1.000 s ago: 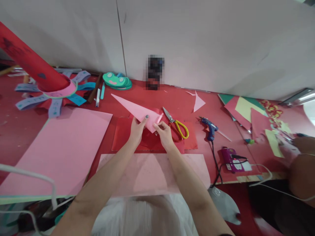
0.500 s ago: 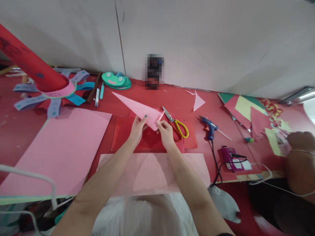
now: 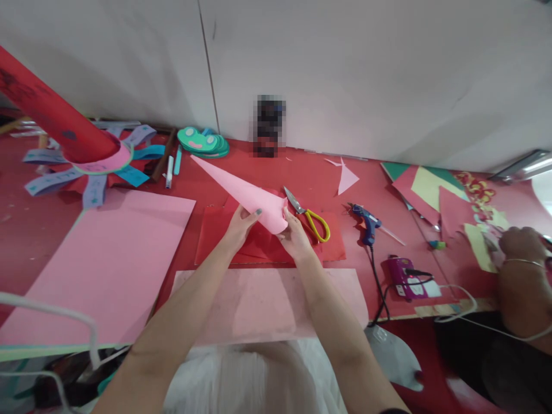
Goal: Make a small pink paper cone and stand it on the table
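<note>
Between my hands is a pink paper cone (image 3: 241, 190), its point aimed to the upper left and its wide end to the right. My left hand (image 3: 238, 228) grips the cone's lower side, thumb laid on the paper. At the wide end, my right hand (image 3: 295, 234) holds the rim, some fingers hidden behind or inside it. Just right of the cone lie scissors (image 3: 318, 225) with yellow handles. Beneath the hands is red card (image 3: 215, 236), and nearer me a pale pink sheet (image 3: 263, 305).
A blue glue gun (image 3: 368, 223) and a purple power strip (image 3: 403, 279) with cords lie right. Pink paper scraps (image 3: 346, 178) are behind. Left are a large pink sheet (image 3: 112, 259), a red tube (image 3: 64, 115) and green frog-face cutouts (image 3: 202, 142). A co-worker's arm (image 3: 524, 287) rests far right.
The cone has turned slightly and looks rounder at its wide end. My right hand has shifted from pinching the rim's front to holding around its right edge. The co-worker's hand moved slightly left.
</note>
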`<state>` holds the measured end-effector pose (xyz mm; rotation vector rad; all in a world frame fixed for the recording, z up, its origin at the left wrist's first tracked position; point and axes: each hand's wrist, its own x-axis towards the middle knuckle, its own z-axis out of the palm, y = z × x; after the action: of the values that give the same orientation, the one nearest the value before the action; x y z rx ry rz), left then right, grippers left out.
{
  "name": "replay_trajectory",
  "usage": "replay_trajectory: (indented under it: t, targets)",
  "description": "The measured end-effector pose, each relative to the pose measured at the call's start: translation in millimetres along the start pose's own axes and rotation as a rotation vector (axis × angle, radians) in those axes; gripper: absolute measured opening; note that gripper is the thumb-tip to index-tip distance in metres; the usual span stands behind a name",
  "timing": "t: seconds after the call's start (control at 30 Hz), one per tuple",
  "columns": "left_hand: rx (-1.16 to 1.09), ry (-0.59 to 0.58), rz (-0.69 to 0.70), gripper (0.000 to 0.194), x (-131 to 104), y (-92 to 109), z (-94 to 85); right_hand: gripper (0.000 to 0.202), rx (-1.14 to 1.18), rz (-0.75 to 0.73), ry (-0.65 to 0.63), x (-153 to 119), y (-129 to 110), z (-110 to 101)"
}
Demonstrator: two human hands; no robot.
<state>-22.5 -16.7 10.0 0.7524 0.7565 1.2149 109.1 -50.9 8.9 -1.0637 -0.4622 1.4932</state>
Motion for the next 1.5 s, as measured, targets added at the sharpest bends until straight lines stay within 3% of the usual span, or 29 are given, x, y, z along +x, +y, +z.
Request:
replay_trajectory:
  t: [0.13, 0.4, 0.53, 0.87, 1.2, 1.5]
  targets:
    - [0.065, 0.138, 0.015, 0.048, 4, -3, -2.5, 0.036, -0.035, 0.000, -0.050, 0, -2, -1]
    - [0.161, 0.241, 0.102, 0.039, 9, -10, -9.2, 0.033, -0.138, -0.088, -0.134, -3, -6, -1]
    - [0.168, 0.261, 0.105, 0.037, 9, -9, -8.9, 0.032, -0.182, -0.112, -0.117, 0, -5, 0]
    - [0.118, 0.222, 0.072, 0.039, 9, -9, -5.5, 0.033, -0.222, -0.214, -0.101, 6, -1, -5]
    - [0.038, 0.216, 0.028, 0.043, 8, -7, -1.9, 0.032, -0.115, -0.156, -0.079, 1, -5, 0]
    - [0.041, 0.015, -0.071, 0.042, 3, -11, -4.1, 0.021, -0.008, -0.079, 0.072, 7, -9, -6]
